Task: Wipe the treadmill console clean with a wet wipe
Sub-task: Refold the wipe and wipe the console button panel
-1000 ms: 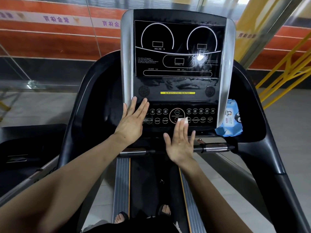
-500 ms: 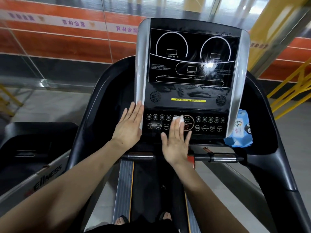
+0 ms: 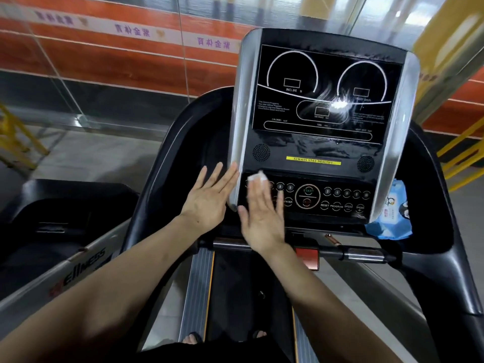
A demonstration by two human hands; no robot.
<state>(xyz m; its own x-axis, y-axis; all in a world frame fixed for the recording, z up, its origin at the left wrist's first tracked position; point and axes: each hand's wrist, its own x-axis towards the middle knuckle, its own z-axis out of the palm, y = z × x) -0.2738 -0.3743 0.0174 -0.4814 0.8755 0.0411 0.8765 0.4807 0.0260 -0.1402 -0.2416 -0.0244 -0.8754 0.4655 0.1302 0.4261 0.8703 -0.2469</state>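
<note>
Grey tiled floor [image 3: 99,155] and an orange-banded wall behind glass surround a black treadmill with a dark running belt [image 3: 235,292], where two sandalled feet [image 3: 192,337] show at the bottom edge of the view. Just above the belt runs a chrome and black handlebar [image 3: 364,254], with a red tag hanging below it. Beyond that, the left hand [image 3: 209,200] lies flat and spread, fingers straight, holding nothing, its fingertips touching the silver left edge of the black glossy treadmill console [image 3: 324,142]. Just beside it, the right hand [image 3: 262,216] is flattened with fingers extended, pressing a small crumpled white wet wipe [image 3: 258,177] under its fingertips against the left end of the button row, beside the round start control [image 3: 307,196]; the hand is motion-blurred. Further right, a blue soft pack of wipes [image 3: 392,218] sits in the side tray, touching the console's silver right edge. Above the buttons are a yellow label strip, two speaker grilles and the dark display with white gauge outlines.
</note>
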